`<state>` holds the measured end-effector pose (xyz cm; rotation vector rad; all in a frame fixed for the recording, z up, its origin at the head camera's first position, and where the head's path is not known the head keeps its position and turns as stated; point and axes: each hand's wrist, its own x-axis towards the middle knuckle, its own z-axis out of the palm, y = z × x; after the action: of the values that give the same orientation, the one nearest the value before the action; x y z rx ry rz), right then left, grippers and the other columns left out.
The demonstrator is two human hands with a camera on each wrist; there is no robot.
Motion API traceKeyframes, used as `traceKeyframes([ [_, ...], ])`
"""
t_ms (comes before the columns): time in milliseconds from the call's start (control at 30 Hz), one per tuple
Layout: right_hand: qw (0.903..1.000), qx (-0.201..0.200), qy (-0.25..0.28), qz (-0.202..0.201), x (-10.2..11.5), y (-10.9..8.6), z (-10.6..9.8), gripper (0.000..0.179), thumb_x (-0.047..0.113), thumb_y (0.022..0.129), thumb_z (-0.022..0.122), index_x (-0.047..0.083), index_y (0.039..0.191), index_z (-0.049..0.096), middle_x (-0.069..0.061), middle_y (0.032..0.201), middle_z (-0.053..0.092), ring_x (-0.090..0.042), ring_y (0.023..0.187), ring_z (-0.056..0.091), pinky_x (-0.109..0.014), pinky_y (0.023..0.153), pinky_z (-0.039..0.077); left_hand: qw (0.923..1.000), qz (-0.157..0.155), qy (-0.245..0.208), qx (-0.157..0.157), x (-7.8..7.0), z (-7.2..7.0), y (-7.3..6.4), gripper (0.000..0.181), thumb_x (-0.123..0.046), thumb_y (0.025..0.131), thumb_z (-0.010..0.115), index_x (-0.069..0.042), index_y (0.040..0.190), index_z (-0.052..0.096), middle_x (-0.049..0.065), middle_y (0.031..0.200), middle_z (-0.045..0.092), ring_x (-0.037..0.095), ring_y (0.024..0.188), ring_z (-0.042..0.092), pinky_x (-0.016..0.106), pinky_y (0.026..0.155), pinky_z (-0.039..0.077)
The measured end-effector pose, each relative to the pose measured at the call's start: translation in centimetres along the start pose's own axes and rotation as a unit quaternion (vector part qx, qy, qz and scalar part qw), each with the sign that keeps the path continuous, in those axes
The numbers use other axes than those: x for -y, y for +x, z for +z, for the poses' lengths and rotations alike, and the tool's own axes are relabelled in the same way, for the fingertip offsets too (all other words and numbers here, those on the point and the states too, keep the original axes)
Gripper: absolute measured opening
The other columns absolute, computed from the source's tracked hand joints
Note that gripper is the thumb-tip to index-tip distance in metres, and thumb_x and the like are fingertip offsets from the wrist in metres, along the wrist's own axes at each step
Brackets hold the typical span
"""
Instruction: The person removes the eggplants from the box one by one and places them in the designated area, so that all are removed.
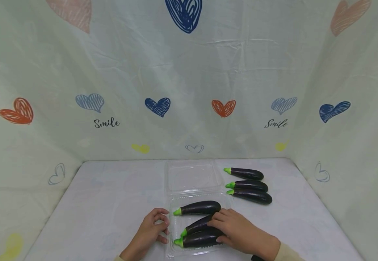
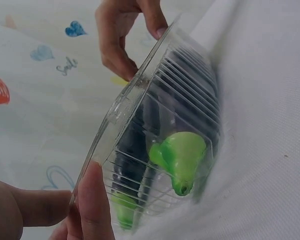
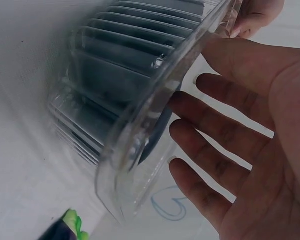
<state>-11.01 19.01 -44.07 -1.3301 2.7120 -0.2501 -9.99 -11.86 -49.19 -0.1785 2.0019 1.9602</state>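
Clear plastic tray (image 1: pixel 176 224) nearest us, w/ 3 aubergines (image 1: pixel 198 240) inside, stems to L. We see the L hand (image 1: pixel 151 228) pinching its L rim; R hand (image 1: pixel 238 229), fingers loosely spread, over their R ends, gripping nothing; can't tell re: fingertip contact. Beyond: opened lid (image 1: pixel 192 177), 3 loose aubergines (image 1: pixel 249 186) just R, then heart-print sheet (image 1: pixel 189 132) in b/g.
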Motion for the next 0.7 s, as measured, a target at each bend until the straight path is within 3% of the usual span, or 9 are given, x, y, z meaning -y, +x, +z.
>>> traceKeyframes([
  [467, 0.9996, -0.015, -0.022, 0.005, -0.16, 0.14, 0.22, 0.046, 0.028, 0.087, 0.088, 0.016, 0.128, 0.072, 0.007, 0.124, 0.064, -0.01, 0.113, 0.06, -0.031, 0.097, 0.056, 0.9999, 0.005, -0.01, 0.008, 0.27, -0.14, 0.03, 0.038, 0.004, 0.1, 0.06, 0.01, 0.135, 0.045, 0.004, 0.096, 0.057, 0.017, 0.076, 0.061, 0.032, 0.058, 0.062],
  [700, 0.9996, 0.007, -0.02, 0.021, 0.02, 0.33, 0.2, 0.044, 0.028, 0.085, 0.09, 0.018, 0.125, 0.074, 0.009, 0.121, 0.064, -0.01, 0.113, 0.058, -0.033, 0.099, 0.056, 0.9999, 0.005, -0.012, 0.003, 0.26, -0.08, 0.04, 0.036, 0.005, 0.1, 0.058, 0.01, 0.133, 0.046, 0.007, 0.096, 0.058, 0.017, 0.075, 0.062, 0.033, 0.057, 0.062],
])
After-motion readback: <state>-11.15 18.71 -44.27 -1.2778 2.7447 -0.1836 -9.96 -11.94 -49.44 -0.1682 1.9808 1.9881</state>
